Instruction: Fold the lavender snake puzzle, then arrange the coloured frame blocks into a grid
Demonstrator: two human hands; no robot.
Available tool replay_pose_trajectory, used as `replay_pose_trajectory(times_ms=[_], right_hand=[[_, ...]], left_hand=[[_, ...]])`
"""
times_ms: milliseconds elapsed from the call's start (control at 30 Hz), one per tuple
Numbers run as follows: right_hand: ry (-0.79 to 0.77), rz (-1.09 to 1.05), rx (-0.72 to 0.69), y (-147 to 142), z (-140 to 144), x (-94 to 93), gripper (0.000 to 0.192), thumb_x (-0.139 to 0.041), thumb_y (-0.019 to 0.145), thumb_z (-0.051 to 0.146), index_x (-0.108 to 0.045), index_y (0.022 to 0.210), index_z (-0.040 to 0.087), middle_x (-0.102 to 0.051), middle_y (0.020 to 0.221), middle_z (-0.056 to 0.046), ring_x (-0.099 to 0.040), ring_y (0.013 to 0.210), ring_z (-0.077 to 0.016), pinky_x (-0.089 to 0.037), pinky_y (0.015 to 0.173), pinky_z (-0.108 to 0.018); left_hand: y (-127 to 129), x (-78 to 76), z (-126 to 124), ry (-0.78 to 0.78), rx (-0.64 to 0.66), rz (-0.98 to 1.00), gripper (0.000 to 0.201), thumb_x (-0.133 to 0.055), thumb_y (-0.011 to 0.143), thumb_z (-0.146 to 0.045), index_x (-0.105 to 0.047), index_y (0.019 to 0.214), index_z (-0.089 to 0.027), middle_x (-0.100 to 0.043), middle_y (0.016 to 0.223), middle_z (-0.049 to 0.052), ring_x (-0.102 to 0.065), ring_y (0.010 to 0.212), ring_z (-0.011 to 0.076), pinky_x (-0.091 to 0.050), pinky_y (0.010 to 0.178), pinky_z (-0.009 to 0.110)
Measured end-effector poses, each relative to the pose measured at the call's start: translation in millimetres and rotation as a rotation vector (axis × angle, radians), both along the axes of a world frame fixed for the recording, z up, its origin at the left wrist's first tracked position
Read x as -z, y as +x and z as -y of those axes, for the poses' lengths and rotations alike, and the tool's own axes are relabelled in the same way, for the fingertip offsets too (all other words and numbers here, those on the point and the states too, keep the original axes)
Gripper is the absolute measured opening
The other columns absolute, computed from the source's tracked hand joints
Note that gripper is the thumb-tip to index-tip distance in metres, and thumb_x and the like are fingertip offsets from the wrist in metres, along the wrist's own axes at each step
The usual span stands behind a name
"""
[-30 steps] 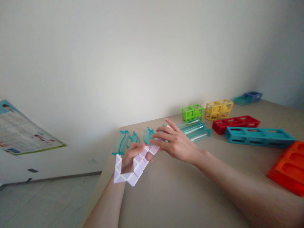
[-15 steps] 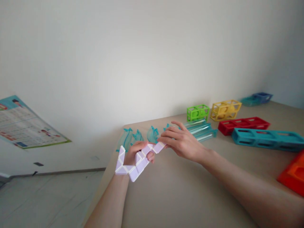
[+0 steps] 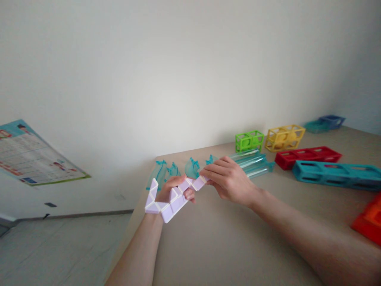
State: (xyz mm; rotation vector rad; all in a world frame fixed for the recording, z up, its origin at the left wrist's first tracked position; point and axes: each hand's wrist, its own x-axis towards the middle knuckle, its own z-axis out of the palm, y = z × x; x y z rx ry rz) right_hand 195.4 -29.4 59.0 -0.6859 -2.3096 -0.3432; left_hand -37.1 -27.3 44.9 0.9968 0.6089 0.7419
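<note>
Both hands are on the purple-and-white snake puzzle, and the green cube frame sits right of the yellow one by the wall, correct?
Not quite. In the head view the green cube frame sits left of the yellow one. The left hand and right hand do both hold the snake puzzle.

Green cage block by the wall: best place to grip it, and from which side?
Judging by its pose, pinch the green cage block across its short width, from above or the near side. It is an open frame lying lengthwise, the wall close behind it, the yellow cage block to its right and clear tubes in front.
</note>
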Motion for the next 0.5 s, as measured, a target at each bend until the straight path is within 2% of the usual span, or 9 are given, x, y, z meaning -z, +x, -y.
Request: replay_pose_trajectory(times_ms=[133, 233, 333, 500], right_hand=[[-0.033, 0.053, -0.202, 4.6, -1.1, -7.1, 0.023, -0.047, 0.095, 0.016, -0.063, 0.11, 0.017, -0.07, 0.095, -0.01, -0.058, 0.092, -0.0185, -0.036, 0.08, -0.033], [-0.024, 0.004, -0.288, 4.0, 1.9, -8.0, 0.031, -0.044, 0.095, 0.011, -0.058, 0.121, 0.02, -0.07, 0.105, -0.009, -0.059, 0.099, -0.0178, -0.037, 0.085, -0.034], [-0.012, -0.093, -0.207, -0.2, 4.9, -2.7, 0.028, -0.048, 0.093, 0.013, -0.058, 0.119, 0.017, -0.071, 0.097, -0.01, -0.062, 0.091, -0.0185, -0.04, 0.082, -0.035], [0.056, -0.289, 0.038, -11.0, 7.3, 7.0, 0.023, -0.051, 0.09, 0.012, -0.058, 0.112, 0.014, -0.071, 0.091, -0.01, -0.063, 0.083, -0.0199, -0.044, 0.077, -0.034]], left_hand=[[-9.5, -0.4, -2.0, -0.084, 0.131, -0.041, 0.033, -0.06, 0.082, -0.045, -0.065, 0.078, -0.012, -0.046, 0.054, -0.001, -0.045, 0.052, 0.0134, -0.05, 0.063, 0.036], [-10.6, 0.3, -3.9, -0.144, 0.173, -0.028, 0.035, -0.064, 0.077, -0.049, -0.062, 0.07, -0.015, -0.042, 0.051, -0.003, -0.042, 0.048, 0.0121, -0.049, 0.059, 0.034], [-4.6, 4.0, -5.4, -0.132, 0.115, 0.01, 0.037, -0.065, 0.076, -0.05, -0.062, 0.067, -0.014, -0.041, 0.052, -0.003, -0.041, 0.049, 0.0119, -0.049, 0.059, 0.033], [12.9, 6.4, -1.3, -0.087, -0.099, 0.131, 0.039, -0.06, 0.081, -0.048, -0.061, 0.062, -0.014, -0.045, 0.055, -0.001, -0.044, 0.055, 0.0132, -0.048, 0.066, 0.034]])
